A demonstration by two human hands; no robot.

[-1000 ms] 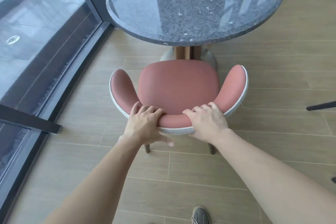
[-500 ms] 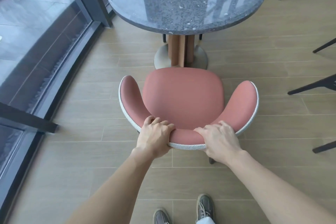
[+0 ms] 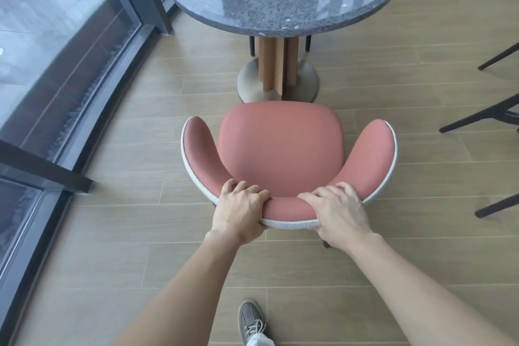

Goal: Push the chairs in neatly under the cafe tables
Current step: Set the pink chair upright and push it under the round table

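Salmon-pink padded tub chair point(image 3: 280, 149), grey woven outer shell, stands directly ahead of hands, seat front facing timber pedestal point(image 3: 276, 64) of round grey speckled stone worktop point(image 3: 283, 27), seat not yet under it. Left hand point(image 3: 240, 211) and right hand point(image 3: 338, 212) apart, each clamped over curved backrest point(image 3: 292, 209), equally near. Likely push line: straight forward.

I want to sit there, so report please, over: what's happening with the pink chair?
Left hand and right hand grip pink chair at its back. Seat not under table yet. Pedestal dead ahead.
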